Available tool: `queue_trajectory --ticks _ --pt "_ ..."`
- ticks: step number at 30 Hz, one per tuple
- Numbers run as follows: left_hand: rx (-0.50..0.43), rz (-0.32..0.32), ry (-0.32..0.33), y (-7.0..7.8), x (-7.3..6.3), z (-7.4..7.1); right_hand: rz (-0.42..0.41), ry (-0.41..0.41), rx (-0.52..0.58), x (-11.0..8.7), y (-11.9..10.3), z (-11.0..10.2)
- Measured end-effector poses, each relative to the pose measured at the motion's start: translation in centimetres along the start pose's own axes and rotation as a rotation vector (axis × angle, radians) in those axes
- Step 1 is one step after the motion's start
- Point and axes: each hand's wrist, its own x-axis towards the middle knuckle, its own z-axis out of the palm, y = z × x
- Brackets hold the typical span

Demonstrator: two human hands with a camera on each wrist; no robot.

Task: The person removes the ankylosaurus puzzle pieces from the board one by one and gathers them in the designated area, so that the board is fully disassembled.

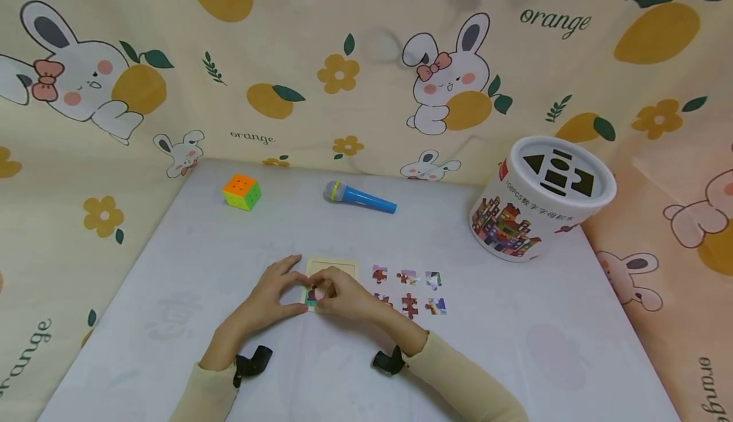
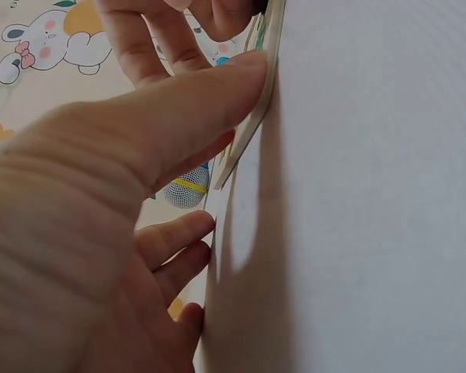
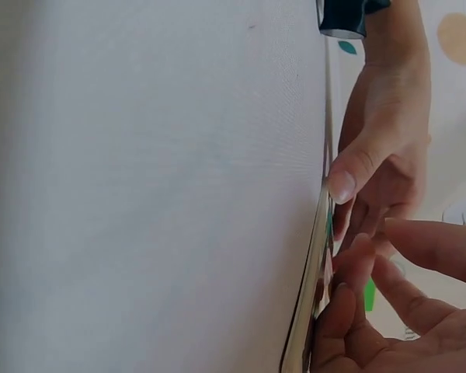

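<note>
In the head view, a small wooden puzzle tray [image 1: 336,263] lies on the white table. My left hand [image 1: 269,291] rests against the tray's left side, thumb and index finger on its edge, the other fingers spread outward. A piece with green and dark red [image 1: 312,296] shows in the tray's lower left. My right hand [image 1: 346,295] reaches over the tray from the right, thumb and index finger pinching a puzzle piece at the lower left, mostly hidden by the fingers. In the right wrist view, the right fingers [image 3: 342,311] bend close to the tray edge [image 3: 299,338].
Several loose puzzle pieces [image 1: 409,305] lie in two rows right of the tray. Behind stand a puzzle cube [image 1: 242,192] and a blue toy microphone [image 1: 361,197]. A large white block bucket [image 1: 538,199] stands at the back right. A patterned cloth [image 1: 366,46] hangs behind.
</note>
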Motion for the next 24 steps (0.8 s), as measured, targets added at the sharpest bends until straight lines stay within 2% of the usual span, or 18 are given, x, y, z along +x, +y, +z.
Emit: queue_trajectory --ticks 9,17,24 --pt "0.009 0.005 0.007 0.07 -0.07 -0.01 0.006 -0.026 0.039 0.16 0.14 -0.17" --pt "0.019 0.003 0.014 0.22 -0.12 0.04 -0.001 -0.122 -0.017 0.64 -0.11 -0.7" --pt "0.033 0.02 0.023 0.21 -0.02 0.08 0.001 -0.139 -0.045 0.93 -0.06 -0.75"
